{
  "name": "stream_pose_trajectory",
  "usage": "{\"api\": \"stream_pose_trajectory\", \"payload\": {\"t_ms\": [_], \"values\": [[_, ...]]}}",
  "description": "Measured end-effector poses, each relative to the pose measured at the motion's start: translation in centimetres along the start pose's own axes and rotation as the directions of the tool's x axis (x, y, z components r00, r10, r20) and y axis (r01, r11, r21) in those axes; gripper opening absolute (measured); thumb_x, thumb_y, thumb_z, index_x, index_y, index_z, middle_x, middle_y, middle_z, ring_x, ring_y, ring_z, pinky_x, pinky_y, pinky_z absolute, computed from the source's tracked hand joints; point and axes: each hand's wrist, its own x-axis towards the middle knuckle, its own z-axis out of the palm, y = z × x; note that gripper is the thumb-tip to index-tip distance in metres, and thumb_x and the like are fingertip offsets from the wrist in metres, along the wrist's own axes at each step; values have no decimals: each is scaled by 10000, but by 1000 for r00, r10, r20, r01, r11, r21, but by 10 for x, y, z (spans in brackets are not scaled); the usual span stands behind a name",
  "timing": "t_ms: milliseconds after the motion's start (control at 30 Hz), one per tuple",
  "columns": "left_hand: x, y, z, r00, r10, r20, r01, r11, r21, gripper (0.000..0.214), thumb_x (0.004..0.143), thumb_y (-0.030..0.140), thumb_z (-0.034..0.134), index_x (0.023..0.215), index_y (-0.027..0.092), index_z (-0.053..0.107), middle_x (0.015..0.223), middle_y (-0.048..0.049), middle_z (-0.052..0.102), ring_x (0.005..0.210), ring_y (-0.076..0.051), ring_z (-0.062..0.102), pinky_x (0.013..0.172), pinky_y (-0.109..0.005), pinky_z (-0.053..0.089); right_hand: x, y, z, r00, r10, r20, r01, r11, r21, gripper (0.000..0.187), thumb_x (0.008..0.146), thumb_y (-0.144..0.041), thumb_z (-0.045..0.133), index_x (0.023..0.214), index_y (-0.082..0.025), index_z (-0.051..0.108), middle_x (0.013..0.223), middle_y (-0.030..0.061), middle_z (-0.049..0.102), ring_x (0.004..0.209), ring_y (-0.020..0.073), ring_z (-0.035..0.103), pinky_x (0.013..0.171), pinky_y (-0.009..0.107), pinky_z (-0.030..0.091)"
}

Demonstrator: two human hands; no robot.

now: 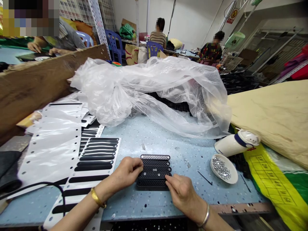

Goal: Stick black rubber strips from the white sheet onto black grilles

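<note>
Workshop, people at worktables, small metal parts

On the yellow plastic sack to my right I read 1#, 2#, 3#, 4# and 6#; the white flask's marking and the wall sign are too small.

The strips are crosshatched black, the tabletop speckled blue.

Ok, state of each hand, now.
Left hand: closed, at the left ends of the black strips; anything held cannot be told.
Right hand: curled at their right ends; grip cannot be told.
</note>
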Motion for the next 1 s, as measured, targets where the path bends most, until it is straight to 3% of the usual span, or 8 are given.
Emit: {"api": "stream_pose_trajectory", "payload": {"t_ms": [200,400,500,567,633,767,1000], "values": [[8,3,4,998,-53,-28,53,998,-23,164,768,131,498,662,153,620,550,34,556,531,-108,488,533,-223,334,-1,1,-1,1000,-2,16,2,1000,10,250,939,-86,434,962,-89,683,645,63,601,553,177,542,507,295,375],[-3,4,-2,995,-62,-81,59,997,-41,256,870,180,433,810,146,680,619,-8,646,538,-123,538,535,-241,378,-1,1,-1,1000,-10,10,10,1000,11,267,941,-80,422,966,-82,689,631,61,599,540,173,538,499,292,382],[-15,1,1,985,40,-166,-43,999,-13,303,888,165,407,1001,148,687,773,-59,726,622,-154,614,595,-276,449,0,1,-1,1000,-9,16,9,1000,9,268,939,-76,426,988,-78,689,637,64,606,548,172,549,503,288,394],[-22,-1,6,970,159,-185,-140,984,110,357,864,115,394,1086,158,669,774,-68,723,648,-178,621,628,-319,464,0,0,-2,1000,-7,14,7,1000,4,268,936,-73,427,995,-77,688,641,65,611,551,172,554,506,287,402],[-27,-2,11,961,243,-134,-200,942,271,430,806,52,387,1128,161,650,720,-62,690,626,-193,600,632,-353,453,1,0,-2,1000,-8,10,8,1000,-4,269,935,-74,425,991,-77,689,637,65,611,545,172,550,501,288,403],[-32,-6,15,960,277,-49,-228,867,444,526,723,-12,396,1179,140,611,721,-66,649,635,-210,580,643,-387,436,0,1,-2,1000,-15,22,16,1000,-14,278,941,-77,413,994,-80,687,644,67,611,554,177,555,498,290,407],[-36,-14,6,952,292,-90,-250,914,320,465,790,3,378,1146,181,618,733,-44,691,629,-186,607,632,-344,456,0,1,-2,1000,-21,-2,21,1000,-12,266,935,-71,424,992,-74,684,635,61,601,546,174,542,496,293,397]]}}
